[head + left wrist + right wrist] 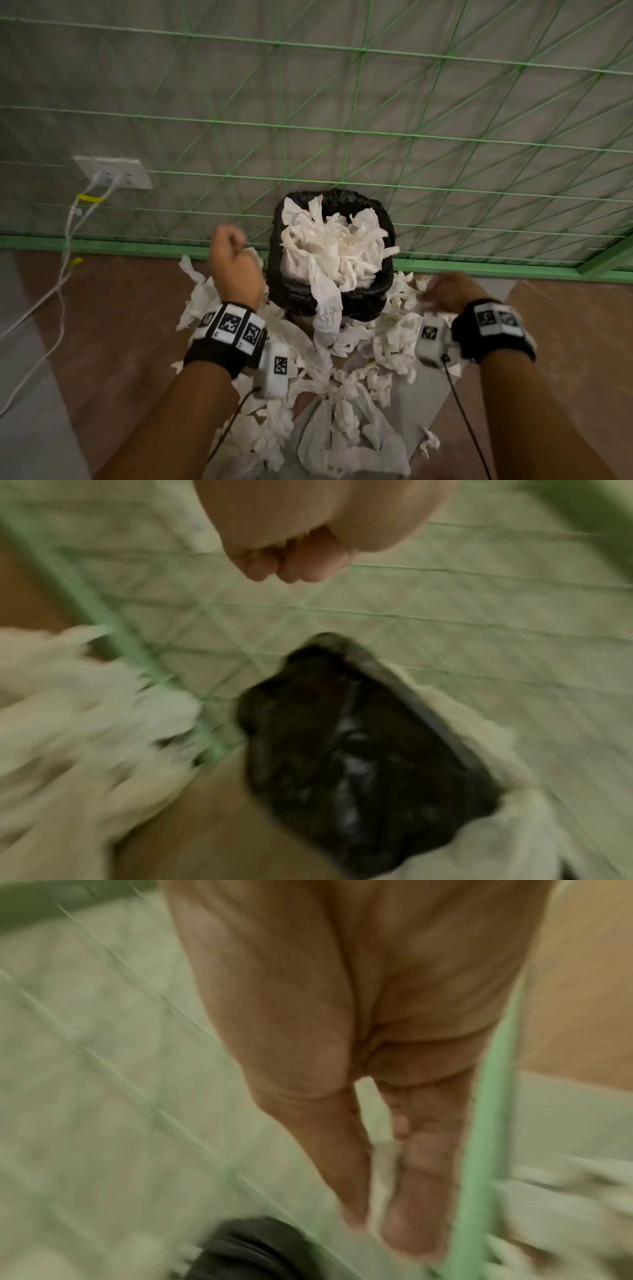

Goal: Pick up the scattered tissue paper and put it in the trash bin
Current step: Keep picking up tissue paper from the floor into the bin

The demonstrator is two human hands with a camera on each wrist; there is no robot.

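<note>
The trash bin (387, 219), lined with a black bag, stands against the mesh, heaped with white tissue (332, 246); one strip hangs over its front rim. More crumpled tissue (346, 428) lies scattered on the floor around and in front of it. My left hand (229, 257) hovers left of the bin, fingers curled into a fist (291, 561) with nothing seen in it. My right hand (442, 291), blurred, is low at the bin's right over floor tissue (565, 1204); its fingers (421, 1191) point straight down. The bin's black bag (342, 737) shows below the left hand.
A green wire mesh panel (342, 126) with a green base bar (102, 245) runs right behind the bin. A wall socket (113, 171) with white cables (65, 274) trailing down to the floor sits at the left. Brown floor (120, 325) lies to either side.
</note>
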